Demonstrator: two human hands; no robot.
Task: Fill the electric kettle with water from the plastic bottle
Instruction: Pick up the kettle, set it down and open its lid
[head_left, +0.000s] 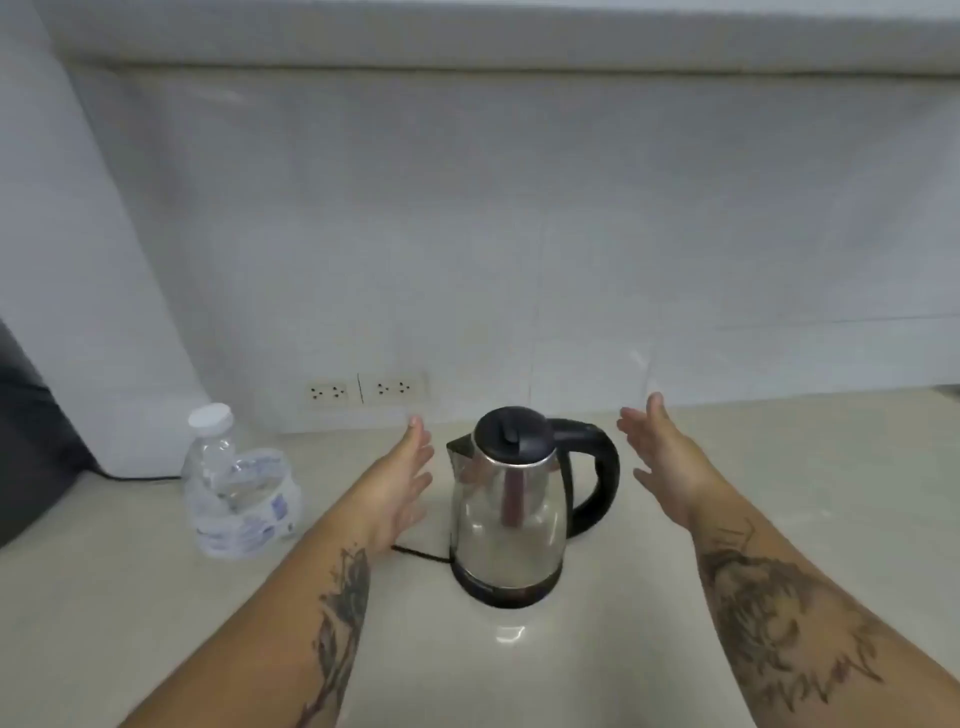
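Two hands: your left hand (402, 480) and right hand (662, 457) are both spread wide and flat, and they hold nothing.
Hands and kettle: the kettle (511, 512) stands between your hands. Your left hand is just beside its spout side, your right hand is near its black handle (597, 467). Neither hand touches it.
Kettle: it sits upright on its base on the counter (519, 675), with its black lid (511, 434) shut.
Bottle: the bottle (234, 488) stands on the counter, off to the left of your left hand and well apart from the kettle. Its white cap (210, 415) is on, and you can see water inside.
Done: nothing yet, I think.
Left to do: open the lid, take off the cap, then pour the water in.
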